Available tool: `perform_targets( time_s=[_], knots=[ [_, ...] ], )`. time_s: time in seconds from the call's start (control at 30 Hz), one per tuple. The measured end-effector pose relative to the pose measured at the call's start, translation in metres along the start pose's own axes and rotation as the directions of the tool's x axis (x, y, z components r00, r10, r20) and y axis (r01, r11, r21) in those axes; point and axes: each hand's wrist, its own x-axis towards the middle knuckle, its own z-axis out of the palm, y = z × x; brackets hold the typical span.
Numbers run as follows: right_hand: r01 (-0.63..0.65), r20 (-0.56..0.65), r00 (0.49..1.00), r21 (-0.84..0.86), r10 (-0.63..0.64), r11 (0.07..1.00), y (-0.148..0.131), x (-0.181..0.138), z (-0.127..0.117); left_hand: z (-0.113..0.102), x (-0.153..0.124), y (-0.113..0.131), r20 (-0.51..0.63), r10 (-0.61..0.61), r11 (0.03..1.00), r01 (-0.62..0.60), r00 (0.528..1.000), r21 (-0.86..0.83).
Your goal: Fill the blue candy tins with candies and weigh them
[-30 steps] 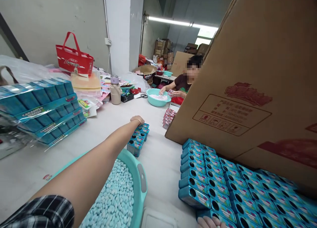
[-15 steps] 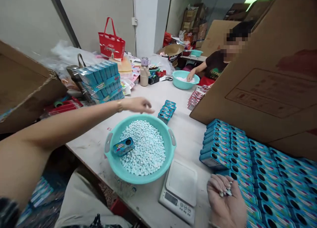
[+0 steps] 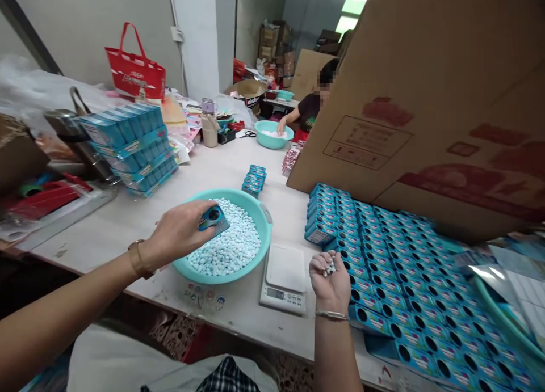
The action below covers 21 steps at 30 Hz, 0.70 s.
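Note:
My left hand (image 3: pixel 179 233) is closed around a small blue tin (image 3: pixel 214 218) with a round hole, held over the near-left side of a teal basin (image 3: pixel 264 228) full of pale blue candies (image 3: pixel 232 244). My right hand (image 3: pixel 328 277) is cupped palm up beside a small white scale (image 3: pixel 284 277), closed on a few white candies (image 3: pixel 328 267). Rows of the same blue tins (image 3: pixel 383 250) lie flat on the table to the right of my right hand. A short row of blue tins (image 3: pixel 254 180) sits behind the basin.
A big cardboard box (image 3: pixel 426 97) leans over the tins on the right. Wrapped stacks of blue boxes (image 3: pixel 131 145) stand at the left. A red bag (image 3: pixel 136 74) and a bottle (image 3: pixel 209 122) are at the back. Another person (image 3: pixel 313 105) reaches into a second teal basin (image 3: pixel 272 135).
My left hand drew back from the far row of tins and picked the blue tin out of the basin. My right hand rose with candies. The camera view shifted.

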Motion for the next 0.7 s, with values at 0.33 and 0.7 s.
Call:
perform_targets(
  time_s=[0.33, 0.7],
  knots=[
    [0.088, 0.042, 0.995, 0.007, -0.088, 0.996, -0.038, 0.007, -0.026, 0.099, 0.056, 0.137, 0.161, 0.37, 0.927, -0.351, 0.915, -0.132],
    [0.076, 0.008, 0.997, 0.046, -0.076, 0.996, -0.052, 0.021, -0.041, 0.149, 0.047, 0.155, 0.291, 0.333, 0.941, -0.296, 0.897, -0.166]
  ],
)
